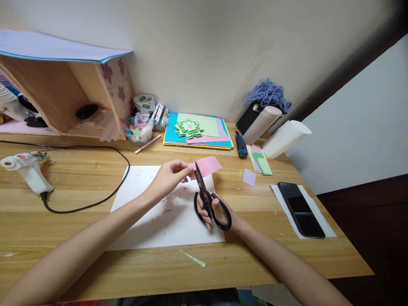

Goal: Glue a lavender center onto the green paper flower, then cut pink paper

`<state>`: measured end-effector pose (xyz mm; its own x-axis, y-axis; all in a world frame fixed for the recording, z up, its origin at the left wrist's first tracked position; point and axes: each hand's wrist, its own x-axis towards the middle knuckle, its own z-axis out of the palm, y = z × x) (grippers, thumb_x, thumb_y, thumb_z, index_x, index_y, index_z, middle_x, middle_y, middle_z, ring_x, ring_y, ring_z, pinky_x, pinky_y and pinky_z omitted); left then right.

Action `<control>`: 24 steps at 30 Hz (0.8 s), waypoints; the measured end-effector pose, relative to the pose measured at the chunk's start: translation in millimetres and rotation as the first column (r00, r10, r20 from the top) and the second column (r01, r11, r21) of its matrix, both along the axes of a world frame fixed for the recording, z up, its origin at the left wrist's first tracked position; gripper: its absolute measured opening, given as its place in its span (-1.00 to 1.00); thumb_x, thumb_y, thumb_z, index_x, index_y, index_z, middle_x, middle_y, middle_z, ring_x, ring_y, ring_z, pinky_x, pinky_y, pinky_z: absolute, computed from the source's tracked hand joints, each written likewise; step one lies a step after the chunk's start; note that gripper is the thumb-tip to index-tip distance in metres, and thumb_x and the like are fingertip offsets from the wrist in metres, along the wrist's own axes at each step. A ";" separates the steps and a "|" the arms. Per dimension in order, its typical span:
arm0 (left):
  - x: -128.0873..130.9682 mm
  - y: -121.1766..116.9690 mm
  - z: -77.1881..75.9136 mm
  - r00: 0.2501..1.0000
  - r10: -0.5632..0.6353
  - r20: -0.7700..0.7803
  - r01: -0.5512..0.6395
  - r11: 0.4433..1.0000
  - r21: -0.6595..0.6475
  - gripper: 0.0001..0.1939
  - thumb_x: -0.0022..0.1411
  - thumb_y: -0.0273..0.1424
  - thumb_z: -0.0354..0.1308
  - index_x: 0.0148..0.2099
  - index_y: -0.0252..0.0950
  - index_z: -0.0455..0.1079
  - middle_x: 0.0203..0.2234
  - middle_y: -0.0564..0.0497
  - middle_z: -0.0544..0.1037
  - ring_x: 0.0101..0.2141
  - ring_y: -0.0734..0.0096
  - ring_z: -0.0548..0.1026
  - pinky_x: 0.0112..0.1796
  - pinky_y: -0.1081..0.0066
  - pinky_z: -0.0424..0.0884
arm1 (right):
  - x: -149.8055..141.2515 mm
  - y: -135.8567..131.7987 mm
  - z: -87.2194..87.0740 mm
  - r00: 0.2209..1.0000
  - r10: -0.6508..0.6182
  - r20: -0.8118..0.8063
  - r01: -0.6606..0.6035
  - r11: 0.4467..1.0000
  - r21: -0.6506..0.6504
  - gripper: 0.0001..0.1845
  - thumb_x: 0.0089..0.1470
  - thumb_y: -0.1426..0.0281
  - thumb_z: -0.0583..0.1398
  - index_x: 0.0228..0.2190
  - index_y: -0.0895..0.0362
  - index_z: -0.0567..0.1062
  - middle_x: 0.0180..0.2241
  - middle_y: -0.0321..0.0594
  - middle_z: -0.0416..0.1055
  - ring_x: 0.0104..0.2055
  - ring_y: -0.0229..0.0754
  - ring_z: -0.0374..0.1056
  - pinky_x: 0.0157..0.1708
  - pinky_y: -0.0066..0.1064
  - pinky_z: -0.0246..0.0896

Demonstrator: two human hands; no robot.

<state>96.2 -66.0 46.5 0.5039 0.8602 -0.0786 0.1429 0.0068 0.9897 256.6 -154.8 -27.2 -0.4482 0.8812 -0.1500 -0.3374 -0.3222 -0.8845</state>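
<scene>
My left hand (pixel 174 175) pinches the left end of a strip of pink paper (pixel 209 165), held up above the table. My right hand (pixel 219 210) has its thumb and fingers through the black handles of a pair of scissors (pixel 202 185). The blades point up and away from me and lie at the pink paper, close to my left fingertips. Whether they are cutting into it I cannot tell. Beneath both hands lies a white sheet (pixel 140 233) with scattered coloured marks.
A glue gun (pixel 30 170) with a looping black cord lies left. Behind are a cardboard box (pixel 114 93), a tub of scraps (pixel 138 131), markers (pixel 158 114) and a green paper flower (pixel 189 128) on coloured sheets. A utility knife (pixel 241 145) and a phone (pixel 301 209) lie right.
</scene>
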 end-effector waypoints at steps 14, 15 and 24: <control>1.1 0.1 2.8 0.999 0.032 0.023 -0.031 0.999 -0.017 -0.71 0.08 -0.19 0.11 -0.43 -0.36 0.36 -0.50 0.01 0.49 -0.54 0.56 0.32 -0.48 0.53 0.25 | 1.4 -1.0 1.2 1.000 0.014 0.022 -0.014 1.000 0.000 -0.33 -0.34 -0.21 0.12 -0.48 0.15 0.22 -0.68 -0.48 0.07 -0.75 -0.47 0.01 -0.80 -0.59 0.12; 1.1 0.2 2.6 0.999 0.031 0.022 -0.030 0.999 -0.018 -0.71 0.08 -0.19 0.11 -0.43 -0.36 0.36 -0.50 0.01 0.49 -0.54 0.56 0.32 -0.48 0.53 0.25 | 1.4 -1.0 1.3 1.000 0.012 0.026 -0.012 1.000 -0.004 -0.33 -0.34 -0.21 0.12 -0.48 0.15 0.22 -0.68 -0.48 0.08 -0.75 -0.47 0.01 -0.80 -0.60 0.12; 1.5 0.0 1.5 0.999 0.031 0.013 -0.030 0.999 -0.021 -0.70 0.07 -0.18 0.11 -0.42 -0.35 0.36 -0.47 0.00 0.50 -0.52 0.55 0.34 -0.48 0.53 0.26 | 0.8 -0.5 1.8 1.000 0.004 0.017 -0.004 1.000 0.007 -0.33 -0.34 -0.21 0.12 -0.48 0.15 0.21 -0.67 -0.48 0.09 -0.76 -0.48 0.01 -0.81 -0.60 0.11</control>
<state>97.7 -66.1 48.0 0.4786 0.8734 -0.0904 0.1294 0.0317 0.9911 257.4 -155.2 -25.5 -0.4491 0.8805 -0.1515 -0.3208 -0.3172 -0.8924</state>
